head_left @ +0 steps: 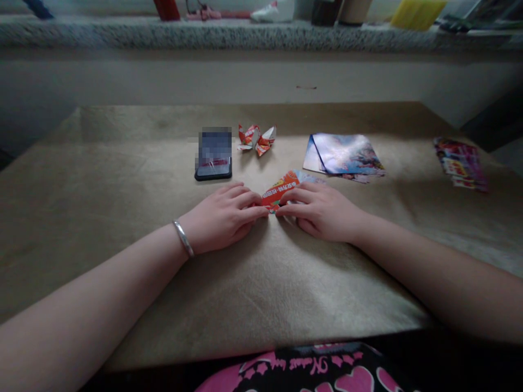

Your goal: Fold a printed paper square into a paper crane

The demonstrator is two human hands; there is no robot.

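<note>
A folded sheet of printed paper, red and orange with white lettering and a pale blue part, lies on the table between my hands. My left hand rests on its left corner with the fingertips pressed down. Across from it, my right hand presses the near edge with bent fingers, covering much of the sheet's right side. The two index fingertips nearly meet at the near edge. Just beyond stands a folded red and white paper figure with pointed tips, touched by neither hand.
A phone, its screen blurred, is left of the paper figure. Several glossy picture sheets are stacked to the right, and more colourful printed papers lie farther right. Behind the cloth-covered table, a granite ledge holds assorted items.
</note>
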